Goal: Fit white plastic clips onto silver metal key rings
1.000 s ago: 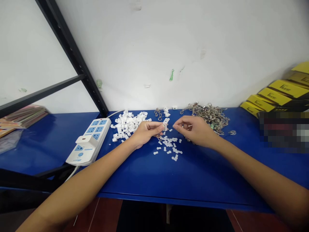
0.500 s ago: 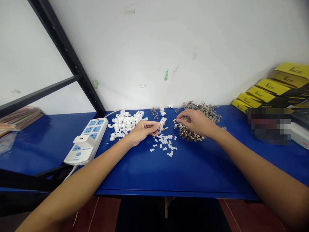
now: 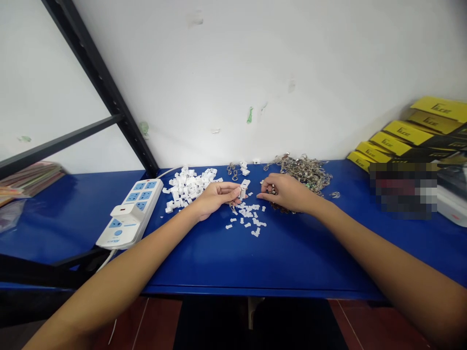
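My left hand pinches a small white plastic piece upright between thumb and fingers, with a bit of metal under the fingers. Just right of it, my right hand is closed above a pile of small round metal parts, partly hiding them; whatever its fingertips hold is too small to make out. Small white tabs lie scattered on the blue table below the hands. A heap of white plastic pieces is left of my left hand. Behind my right hand spreads a heap of metal clips.
At the left lies a white power strip with a plug in it, beside a black metal frame. Yellow-and-black boxes are stacked at the right. A few metal clips sit near the wall.
My right hand has moved left and slightly down, nearer to my left hand, and now covers more of the round metal parts. My left hand keeps its pinch on the white piece.
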`<control>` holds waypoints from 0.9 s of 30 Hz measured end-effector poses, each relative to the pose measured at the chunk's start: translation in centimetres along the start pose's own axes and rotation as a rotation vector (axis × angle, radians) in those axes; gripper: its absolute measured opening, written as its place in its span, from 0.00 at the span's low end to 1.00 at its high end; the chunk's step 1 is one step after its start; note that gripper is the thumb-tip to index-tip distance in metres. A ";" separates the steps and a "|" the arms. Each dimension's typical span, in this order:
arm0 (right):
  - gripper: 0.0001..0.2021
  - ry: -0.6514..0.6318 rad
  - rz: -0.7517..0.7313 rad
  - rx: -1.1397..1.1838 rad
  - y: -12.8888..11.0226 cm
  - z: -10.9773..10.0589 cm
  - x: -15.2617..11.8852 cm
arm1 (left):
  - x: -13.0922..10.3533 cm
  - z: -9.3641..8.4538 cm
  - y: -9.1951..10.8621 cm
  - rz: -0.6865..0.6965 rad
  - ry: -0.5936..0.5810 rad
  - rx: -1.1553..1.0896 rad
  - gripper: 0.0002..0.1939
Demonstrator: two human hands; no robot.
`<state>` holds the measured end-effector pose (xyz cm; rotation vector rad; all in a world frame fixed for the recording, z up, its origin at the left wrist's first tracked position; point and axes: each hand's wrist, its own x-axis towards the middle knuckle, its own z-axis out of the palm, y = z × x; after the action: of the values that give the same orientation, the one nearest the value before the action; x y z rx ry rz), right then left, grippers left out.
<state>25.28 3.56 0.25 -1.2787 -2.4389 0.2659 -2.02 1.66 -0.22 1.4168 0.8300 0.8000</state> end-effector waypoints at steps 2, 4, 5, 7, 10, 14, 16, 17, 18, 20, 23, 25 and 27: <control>0.15 -0.026 0.006 0.020 0.0 0.1 0.0 | 0.0 0.0 0.0 -0.001 -0.009 0.000 0.21; 0.15 -0.040 0.008 0.046 -0.2 0.1 0.1 | 0.0 0.0 0.1 -0.002 -0.009 0.001 0.20; 0.15 -0.042 0.004 0.064 -0.3 0.1 0.1 | 0.0 0.0 0.1 -0.004 -0.005 0.003 0.20; 0.14 -0.045 -0.013 0.102 -0.5 0.1 0.1 | -0.1 0.1 0.2 -0.009 0.007 0.004 0.19; 0.12 -0.061 -0.036 0.114 -0.6 0.3 0.1 | -0.1 0.2 0.3 -0.012 0.014 0.001 0.19; 0.11 -0.080 -0.061 0.092 -0.6 0.3 0.0 | -0.1 0.2 0.1 -0.008 0.011 -0.006 0.19; 0.11 -0.064 -0.074 0.120 -1.1 0.0 -0.2 | 0.0 0.1 0.0 -0.011 0.022 -0.011 0.18; 0.12 -0.046 -0.074 0.160 -1.5 -0.1 -0.3 | 0.0 0.1 -0.1 -0.013 0.036 -0.018 0.19; 0.12 -0.023 -0.066 0.220 -2.1 -0.4 -0.4 | 0.1 0.1 -0.2 -0.015 0.054 -0.027 0.19; 0.14 0.037 -0.024 0.383 -3.4 -0.7 -0.6 | 0.2 0.1 -0.3 -0.016 0.083 -0.048 0.19; 0.16 0.149 0.044 0.554 -5.1 -0.7 -0.7 | 0.3 0.1 -0.5 -0.005 0.085 -0.062 0.20; 0.17 0.193 0.043 0.580 -5.6 -0.2 -0.7 | 0.3 0.1 -0.6 0.002 0.083 -0.058 0.20; 0.17 0.198 0.029 0.580 -5.7 0.6 -0.6 | 0.3 0.2 -0.6 0.005 0.085 -0.053 0.20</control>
<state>21.04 -0.19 1.43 -1.0199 -1.9669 0.7523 -1.74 1.83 -0.88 1.3466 0.8643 0.8845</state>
